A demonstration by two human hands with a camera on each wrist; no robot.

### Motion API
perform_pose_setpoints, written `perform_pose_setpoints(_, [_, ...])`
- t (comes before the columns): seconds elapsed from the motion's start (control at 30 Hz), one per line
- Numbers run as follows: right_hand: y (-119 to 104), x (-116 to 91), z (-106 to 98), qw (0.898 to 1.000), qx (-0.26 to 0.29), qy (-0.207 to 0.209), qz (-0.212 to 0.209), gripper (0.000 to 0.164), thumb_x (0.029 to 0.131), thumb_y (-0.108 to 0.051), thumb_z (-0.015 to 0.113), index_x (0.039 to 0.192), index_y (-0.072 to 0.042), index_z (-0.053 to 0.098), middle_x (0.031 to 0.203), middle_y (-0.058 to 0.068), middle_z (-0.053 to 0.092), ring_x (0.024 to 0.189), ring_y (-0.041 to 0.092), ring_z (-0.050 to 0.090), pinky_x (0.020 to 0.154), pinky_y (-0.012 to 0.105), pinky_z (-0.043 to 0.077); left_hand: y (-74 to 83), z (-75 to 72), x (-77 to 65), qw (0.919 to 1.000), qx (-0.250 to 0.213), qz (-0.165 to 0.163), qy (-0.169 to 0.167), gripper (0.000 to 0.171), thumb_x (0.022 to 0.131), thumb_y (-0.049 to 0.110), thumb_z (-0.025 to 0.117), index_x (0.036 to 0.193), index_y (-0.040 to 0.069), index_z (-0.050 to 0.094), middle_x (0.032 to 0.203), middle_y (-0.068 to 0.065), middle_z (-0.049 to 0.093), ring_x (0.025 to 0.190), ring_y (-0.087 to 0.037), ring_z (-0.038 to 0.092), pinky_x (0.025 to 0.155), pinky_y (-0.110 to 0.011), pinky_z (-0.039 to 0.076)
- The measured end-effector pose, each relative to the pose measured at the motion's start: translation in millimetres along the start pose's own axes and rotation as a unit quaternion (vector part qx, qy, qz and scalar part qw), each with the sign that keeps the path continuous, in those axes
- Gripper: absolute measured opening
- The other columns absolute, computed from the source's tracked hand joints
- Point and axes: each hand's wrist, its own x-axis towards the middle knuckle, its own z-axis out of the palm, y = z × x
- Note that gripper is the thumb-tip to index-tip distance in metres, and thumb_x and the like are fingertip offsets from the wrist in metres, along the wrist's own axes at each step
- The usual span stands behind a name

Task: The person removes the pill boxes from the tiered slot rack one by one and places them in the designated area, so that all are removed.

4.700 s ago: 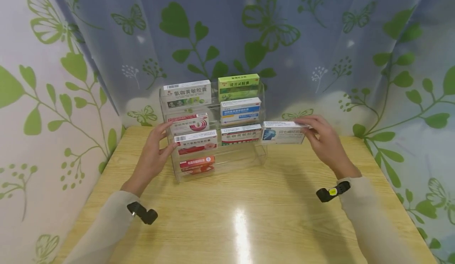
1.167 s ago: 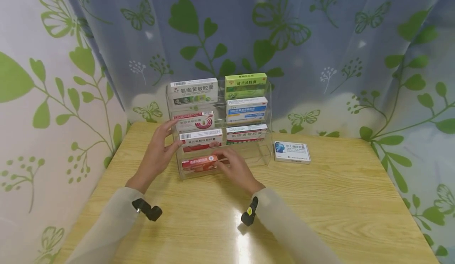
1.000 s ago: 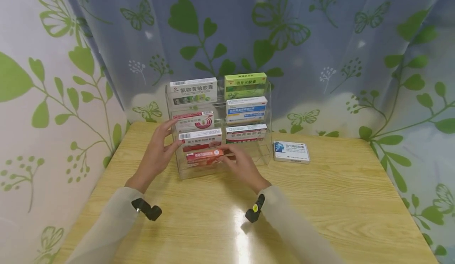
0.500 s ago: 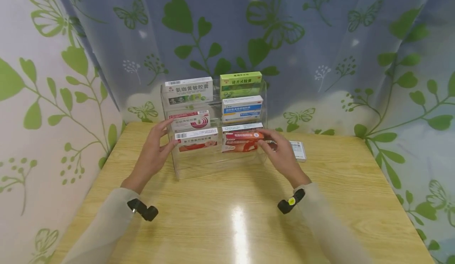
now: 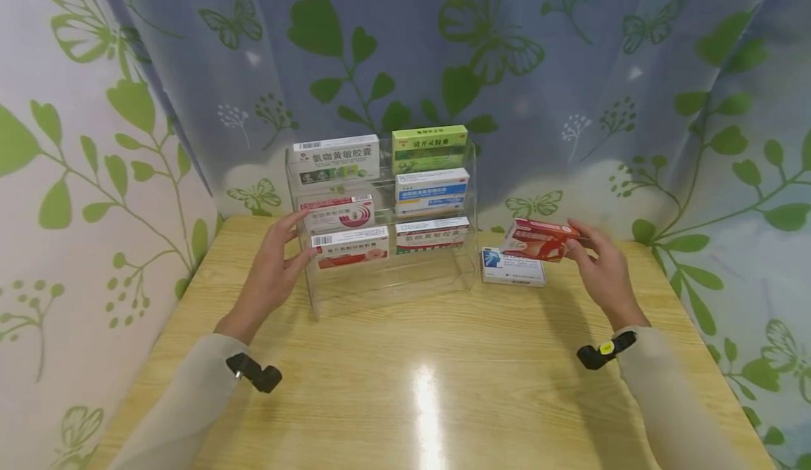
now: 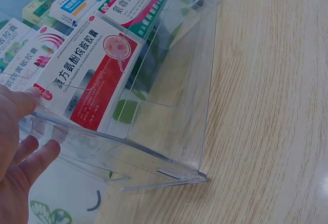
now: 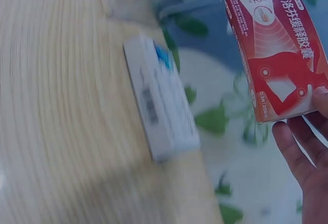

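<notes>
Head view: a clear rack (image 5: 393, 288) stands on the desk (image 5: 355, 392) toward its far edge, nearer the far left corner than the far right. At the rack's left side, the left hand (image 5: 269, 273) grips the side wall, thumb in front and fingers behind, parted only slightly. Its thumb tip lies at the corner of a white-and-red box (image 6: 92, 73); whether it touches that box I cannot tell.

To the right of the rack, the right hand (image 5: 602, 269) pinches a red box (image 5: 538, 239) by one end between thumb and fingers, closed to the box's thickness. The red box is tilted in the air, above and apart from a white box (image 5: 516, 274) lying flat near the desk's far edge. A green box (image 5: 429, 148) sits at the rack's top right.
</notes>
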Motion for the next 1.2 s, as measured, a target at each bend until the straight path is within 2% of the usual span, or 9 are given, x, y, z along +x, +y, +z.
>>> perform_pose_setpoints(0.27, [47.2,-6.0,-30.5,0.998,-0.034,-0.017,0.056,0.055,0.118,-0.030,0.049,0.167,-0.005,0.043,0.154,0.032,0.055,0.102,-0.021,0.047,0.079,-0.003,0.052,-0.1,0.2,0.3,1.0000,0.004,-0.002,0.001,0.070,0.110,0.005,0.064,0.169,0.027,0.034,0.169,-0.023,0.034,0.151,-0.054,0.046,0.107,-0.067,0.059])
perform_pose_setpoints(0.4, [67.7,-11.2,-37.6,0.996,-0.040,-0.035,0.070,0.056,0.119,-0.029,0.045,0.169,-0.004,0.038,0.156,0.035,0.050,0.100,-0.021,0.047,0.078,-0.001,0.055,0.3,0.6,0.2,1.0000,0.003,-0.001,0.002,0.071,0.110,0.004,0.064,0.170,0.028,0.034,0.170,-0.022,0.034,0.150,-0.053,0.046,0.107,-0.066,0.060])
perform_pose_setpoints(0.57, [87.0,-16.7,-41.3,0.992,-0.061,-0.063,0.095,0.057,0.120,-0.028,0.040,0.169,0.001,0.034,0.160,0.040,0.043,0.114,0.017,0.065,0.074,0.000,0.055,0.9,0.6,0.1,1.0000,0.002,0.006,0.004,0.072,0.109,0.003,0.064,0.170,0.027,0.033,0.169,-0.023,0.034,0.150,-0.053,0.047,0.106,-0.065,0.061])
perform_pose_setpoints(0.67, [94.4,-19.1,-42.1,0.988,-0.068,-0.077,0.113,0.058,0.120,-0.028,0.038,0.168,0.005,0.032,0.158,0.042,0.044,0.122,0.045,0.062,0.068,0.001,0.051,2.0,0.1,0.2,1.0000,0.004,0.005,0.003,0.073,0.109,0.003,0.064,0.170,0.028,0.033,0.169,-0.023,0.034,0.150,-0.054,0.047,0.105,-0.066,0.061])
perform_pose_setpoints(0.77, [99.4,-19.2,-42.7,0.986,-0.082,-0.083,0.120,0.058,0.120,-0.027,0.037,0.167,0.007,0.033,0.153,0.042,0.047,0.120,0.048,0.062,0.065,0.003,0.046,3.0,-0.2,0.2,1.0000,0.004,-0.001,0.001,0.073,0.109,0.003,0.064,0.170,0.029,0.033,0.169,-0.022,0.034,0.151,-0.054,0.046,0.106,-0.065,0.061])
perform_pose_setpoints(0.9, [102.3,-16.4,-43.1,0.982,-0.112,-0.095,0.120,0.060,0.121,-0.028,0.036,0.168,0.007,0.028,0.152,0.042,0.049,0.119,0.051,0.064,0.069,0.015,0.052,3.2,-0.5,-0.4,1.0000,-0.001,-0.008,-0.001,0.072,0.110,0.004,0.063,0.170,0.028,0.033,0.170,-0.021,0.034,0.152,-0.053,0.045,0.107,-0.065,0.060])
perform_pose_setpoints(1.0, [102.7,-15.0,-41.1,0.980,-0.102,-0.112,0.129,0.064,0.120,-0.030,0.038,0.171,0.005,0.019,0.158,0.044,0.043,0.132,0.059,0.058,0.086,0.043,0.065,3.2,-0.5,-0.9,0.9999,-0.001,-0.010,-0.001,0.072,0.110,0.004,0.063,0.170,0.028,0.033,0.170,-0.021,0.034,0.152,-0.053,0.045,0.108,-0.066,0.059])
perform_pose_setpoints(1.1, [104.5,-16.3,-37.0,0.979,-0.087,-0.118,0.140,0.071,0.119,-0.034,0.045,0.171,0.005,0.016,0.162,0.045,0.035,0.141,0.064,0.048,0.104,0.071,0.057,3.0,-0.3,-1.4,0.9999,0.002,-0.013,-0.001,0.072,0.110,0.005,0.063,0.170,0.030,0.033,0.170,-0.021,0.033,0.153,-0.053,0.045,0.109,-0.067,0.059])
perform_pose_setpoints(1.2, [107.2,-19.0,-31.1,0.978,-0.079,-0.108,0.159,0.075,0.117,-0.038,0.052,0.169,0.007,0.023,0.162,0.045,0.037,0.143,0.064,0.047,0.110,0.077,0.050,1.3,0.3,-1.3,0.9999,0.003,-0.013,0.000,0.072,0.110,0.005,0.063,0.170,0.030,0.033,0.171,-0.020,0.033,0.152,-0.052,0.045,0.109,-0.067,0.059])
